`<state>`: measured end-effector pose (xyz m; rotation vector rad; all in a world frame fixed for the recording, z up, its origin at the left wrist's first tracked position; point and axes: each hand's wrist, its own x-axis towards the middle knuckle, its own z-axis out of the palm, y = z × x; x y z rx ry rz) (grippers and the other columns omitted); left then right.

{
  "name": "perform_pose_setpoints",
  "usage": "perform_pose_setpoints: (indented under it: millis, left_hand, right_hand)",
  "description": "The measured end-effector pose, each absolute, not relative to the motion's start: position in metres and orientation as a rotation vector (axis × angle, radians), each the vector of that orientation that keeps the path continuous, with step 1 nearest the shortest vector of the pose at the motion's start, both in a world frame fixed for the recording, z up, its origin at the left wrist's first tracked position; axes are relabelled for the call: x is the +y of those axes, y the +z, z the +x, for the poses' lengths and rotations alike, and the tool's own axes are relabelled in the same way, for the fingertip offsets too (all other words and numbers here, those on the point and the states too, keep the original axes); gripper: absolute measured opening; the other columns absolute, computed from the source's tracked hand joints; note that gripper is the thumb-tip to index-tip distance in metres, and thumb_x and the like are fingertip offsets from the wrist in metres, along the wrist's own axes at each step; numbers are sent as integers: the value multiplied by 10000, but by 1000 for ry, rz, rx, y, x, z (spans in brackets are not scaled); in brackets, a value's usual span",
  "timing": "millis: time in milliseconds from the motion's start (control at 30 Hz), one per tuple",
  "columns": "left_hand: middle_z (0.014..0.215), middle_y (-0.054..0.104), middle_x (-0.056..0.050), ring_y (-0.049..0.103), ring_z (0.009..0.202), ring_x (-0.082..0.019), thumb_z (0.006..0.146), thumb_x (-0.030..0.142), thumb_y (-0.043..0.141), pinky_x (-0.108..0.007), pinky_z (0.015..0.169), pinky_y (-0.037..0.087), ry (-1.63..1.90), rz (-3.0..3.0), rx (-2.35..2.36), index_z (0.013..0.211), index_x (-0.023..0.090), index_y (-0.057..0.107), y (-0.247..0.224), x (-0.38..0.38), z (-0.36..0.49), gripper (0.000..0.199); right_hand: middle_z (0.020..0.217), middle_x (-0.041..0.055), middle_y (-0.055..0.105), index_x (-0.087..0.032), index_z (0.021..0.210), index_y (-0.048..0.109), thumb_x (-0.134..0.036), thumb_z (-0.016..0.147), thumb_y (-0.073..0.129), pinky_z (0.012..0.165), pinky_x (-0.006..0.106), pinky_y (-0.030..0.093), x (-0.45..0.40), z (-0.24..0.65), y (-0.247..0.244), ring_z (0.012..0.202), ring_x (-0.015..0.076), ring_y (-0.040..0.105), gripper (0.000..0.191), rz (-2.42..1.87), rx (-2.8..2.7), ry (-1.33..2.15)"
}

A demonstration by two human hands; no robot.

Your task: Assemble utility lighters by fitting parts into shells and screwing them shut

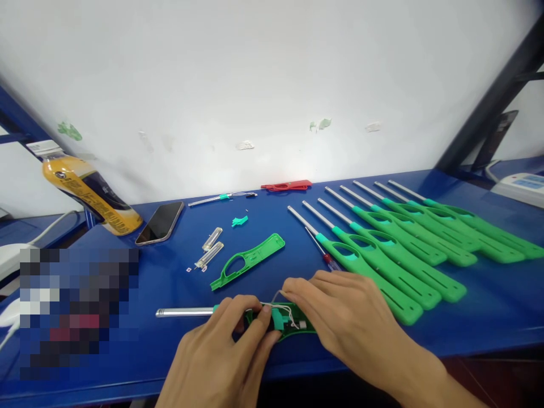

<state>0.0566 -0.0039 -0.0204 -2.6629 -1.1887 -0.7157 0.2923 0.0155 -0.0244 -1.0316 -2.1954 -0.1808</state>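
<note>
An opened green long-nose lighter [187, 312] lies at the table's front, its metal tube pointing left. My left hand [225, 357] is closed around its middle, thumb and fingers pressed on the teal trigger part [279, 319]. White wires [293, 313] loop over the open handle beside a small black piece. With fingertips pinched together, my right hand [357, 317] grips a thin pale wire or tube [277, 295] above the handle; its exact kind is unclear. Behind my hands rests a loose green handle half [259, 256], inner side up.
Several assembled green lighters [382, 277] fan out at right, beside a screwdriver [327, 258]. Clear fuel tanks [209, 255], a teal trigger [239, 221], a metal tube assembly [212, 199] and a red handle [287, 186] lie farther back. Left are a phone [161, 222] and bottle [91, 192].
</note>
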Motion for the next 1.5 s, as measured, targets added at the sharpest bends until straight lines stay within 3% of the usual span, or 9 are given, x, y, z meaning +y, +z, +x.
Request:
perform_pose_setpoints:
  millis: [300,467,600,700,833,933,1133,1500]
  left_hand:
    - [1137,727,-86,789,822,-176,1131,258,460,-326,698,711,-586,-2622,-1039,1285,175,688,-25,-5,52,287]
    - [1156,733,-85,792,847,-167,1138,264,440,-303,710,707,-555,-2642,-1075,1307,190,701,-26,-4,49,320]
    - [1195,758,-55,807,993,-215,1143,252,390,-312,721,708,-449,-2675,-1030,1241,264,750,-27,-3,46,374]
    - [1235,767,-50,803,1062,-236,1145,248,370,-322,749,713,-387,-2694,-1007,1277,277,748,-26,-3,44,401]
    - [1227,759,-77,807,1028,-225,1149,266,394,-334,771,720,-412,-2694,-1052,1402,216,678,-27,-4,43,383]
    - [1207,751,-67,807,993,-216,1147,258,411,-344,763,719,-446,-2707,-1052,1361,224,687,-29,-3,45,350]
    - [1108,704,-40,777,760,-155,1128,243,481,-293,623,675,-615,-2743,-1180,1275,224,653,-28,0,53,227]
    - [1085,700,-38,783,758,-183,1141,238,434,-304,565,630,-613,-2726,-1147,1318,248,591,-24,2,55,238]
  right_hand:
    - [864,-22,790,-207,1142,662,-182,1120,531,602,350,375,18,289,-25,636,156,671,135,-1062,-2167,-155]
    - [1053,-21,814,-236,1246,661,-277,1119,587,801,328,464,13,299,-22,843,156,736,152,-1091,-2095,-72]
    - [1022,-68,763,-284,1092,683,-297,1083,663,959,332,444,3,309,-21,940,150,680,25,-1025,-2167,178]
    - [1002,-71,749,-288,1081,692,-279,1094,640,1012,358,427,-2,312,-24,960,158,651,54,-986,-2232,239]
    - [954,-29,740,-238,1050,702,-214,1099,604,920,378,460,-6,311,-27,917,179,644,112,-919,-2254,94]
    - [921,0,728,-202,1033,704,-172,1087,604,845,386,464,-7,310,-28,885,196,645,118,-889,-2278,-8]
    - [951,8,727,-211,1059,700,-201,1114,548,864,399,466,-9,305,-31,908,216,650,162,-955,-2291,24]
    - [938,-7,700,-223,1006,643,-204,1115,554,807,380,453,-9,298,-35,842,194,607,142,-1038,-2181,127]
